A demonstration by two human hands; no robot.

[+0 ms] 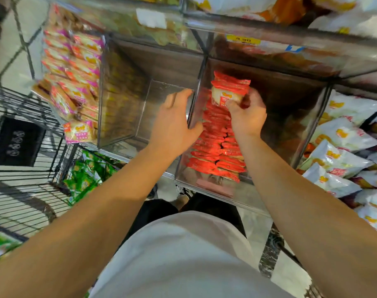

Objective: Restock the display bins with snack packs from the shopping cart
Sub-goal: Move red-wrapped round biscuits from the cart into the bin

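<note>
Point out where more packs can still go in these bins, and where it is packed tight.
Free: the bare clear bin between the pink packs and the divider the left hand rests on; also the strip right of the red packs, where the right hand holds one. Crowded: pink and white packs.

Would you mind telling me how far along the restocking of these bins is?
Done: red snack packs already fill rows in one clear bin. In hand: the right hand grips a red pack at the row's far end; the left hand steadies the divider. Left: the neighbouring bin looks empty, and green packs wait in the cart.
</note>
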